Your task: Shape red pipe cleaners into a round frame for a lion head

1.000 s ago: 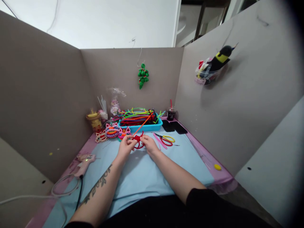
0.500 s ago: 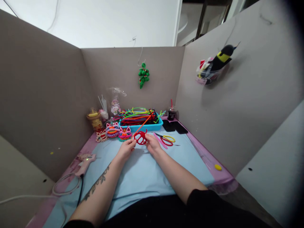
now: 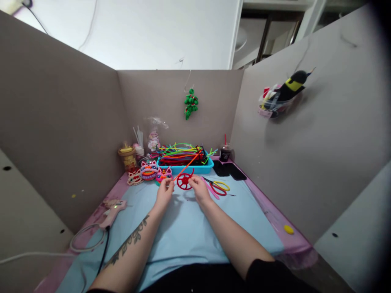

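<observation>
Above the blue cloth, a red wheel-shaped piece (image 3: 183, 181) of pipe cleaner shows a round rim, inner spokes and a loose end curling up at its right. My right hand (image 3: 200, 189) pinches it by its right edge. My left hand (image 3: 165, 191) is closed on an orange pipe cleaner (image 3: 187, 166), which slants up to the right, passing in front of the tray. A small gap lies between my left fingers and the red piece.
A blue tray (image 3: 200, 169) of colourful pipe cleaners stands at the back, with fuzzy animal faces (image 3: 149, 171) to its left. Scissors (image 3: 220, 188) and pink strips lie right of my hands. A pink glue gun (image 3: 113, 213) rests at left, two phones (image 3: 237, 172) at back right.
My left hand has come away from the red piece, leaving a gap. The red piece has turned to show a rounder outline, still in my right hand. The camera view has shifted slightly.
</observation>
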Tool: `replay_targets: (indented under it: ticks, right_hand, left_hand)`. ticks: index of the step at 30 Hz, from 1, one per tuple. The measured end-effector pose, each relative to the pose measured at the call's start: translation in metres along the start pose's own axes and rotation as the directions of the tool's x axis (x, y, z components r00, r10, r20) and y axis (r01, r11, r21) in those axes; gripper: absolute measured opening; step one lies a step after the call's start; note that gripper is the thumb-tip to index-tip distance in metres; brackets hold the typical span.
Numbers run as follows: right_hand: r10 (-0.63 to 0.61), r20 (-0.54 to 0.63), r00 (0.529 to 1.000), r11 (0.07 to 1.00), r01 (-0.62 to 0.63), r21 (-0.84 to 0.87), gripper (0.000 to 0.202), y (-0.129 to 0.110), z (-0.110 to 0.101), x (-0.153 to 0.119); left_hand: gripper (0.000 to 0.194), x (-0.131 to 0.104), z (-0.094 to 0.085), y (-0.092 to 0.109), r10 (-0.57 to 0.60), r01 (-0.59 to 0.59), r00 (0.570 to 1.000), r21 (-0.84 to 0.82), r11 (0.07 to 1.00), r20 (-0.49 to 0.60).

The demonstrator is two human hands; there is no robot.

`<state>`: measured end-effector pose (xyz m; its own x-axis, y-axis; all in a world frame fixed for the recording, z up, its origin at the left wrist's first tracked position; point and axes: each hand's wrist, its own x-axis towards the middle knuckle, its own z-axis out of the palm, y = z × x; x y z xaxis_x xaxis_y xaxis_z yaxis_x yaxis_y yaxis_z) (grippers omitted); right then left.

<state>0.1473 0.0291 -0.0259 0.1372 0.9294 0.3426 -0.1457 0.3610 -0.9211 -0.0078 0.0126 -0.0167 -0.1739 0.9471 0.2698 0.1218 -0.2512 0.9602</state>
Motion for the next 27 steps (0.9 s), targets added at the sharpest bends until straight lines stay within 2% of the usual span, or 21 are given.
replay_targets:
  ticks: [2, 4, 7, 10, 14, 19, 22, 27]
  right_hand:
    - [-0.053, 0.000, 0.999, 0.990, 0.052, -0.134, 0.018, -0.003, -0.001, -0.002]
    - [-0.054, 0.055, 0.997, 0.982, 0.063, -0.177, 0.015, -0.007, 0.001, -0.006]
    - [-0.074, 0.150, 0.986, 0.973, 0.104, -0.206, 0.013, -0.012, 0.005, -0.011]
    - [-0.085, 0.189, 0.978, 0.961, 0.131, -0.242, 0.013, -0.012, 0.007, -0.014]
    - [-0.097, 0.167, 0.981, 0.952, 0.141, -0.273, 0.011, -0.007, 0.007, -0.014]
    - [-0.188, 0.114, 0.976, 0.943, 0.212, -0.258, 0.016, -0.006, 0.003, -0.010]
    - [-0.279, 0.166, 0.946, 0.897, 0.318, -0.306, 0.015, -0.012, -0.001, -0.009]
    - [-0.420, 0.275, 0.865, 0.736, 0.502, -0.454, 0.032, -0.020, -0.009, -0.007]
  left_hand:
    - [0.029, 0.000, -0.002, 0.002, 0.151, -0.150, 0.989, 0.078, 0.986, -0.001]
    - [0.030, -0.001, -0.003, 0.006, 0.207, -0.212, 0.977, 0.136, 0.968, 0.051]
    - [0.036, -0.006, -0.002, 0.010, 0.175, -0.191, 0.977, 0.126, 0.974, 0.124]
    - [0.040, -0.008, 0.001, 0.011, 0.162, -0.176, 0.966, 0.057, 0.983, 0.200]
    - [0.044, -0.007, 0.003, 0.007, 0.152, -0.145, 0.960, -0.047, 0.988, 0.237]
    - [0.050, -0.004, 0.002, 0.002, 0.049, 0.006, 0.962, -0.200, 0.980, 0.270]
    - [0.050, -0.001, 0.001, -0.001, 0.026, 0.039, 0.966, -0.244, 0.969, 0.258]
    - [0.049, 0.003, 0.002, -0.008, 0.034, 0.028, 0.961, -0.216, 0.976, 0.276]
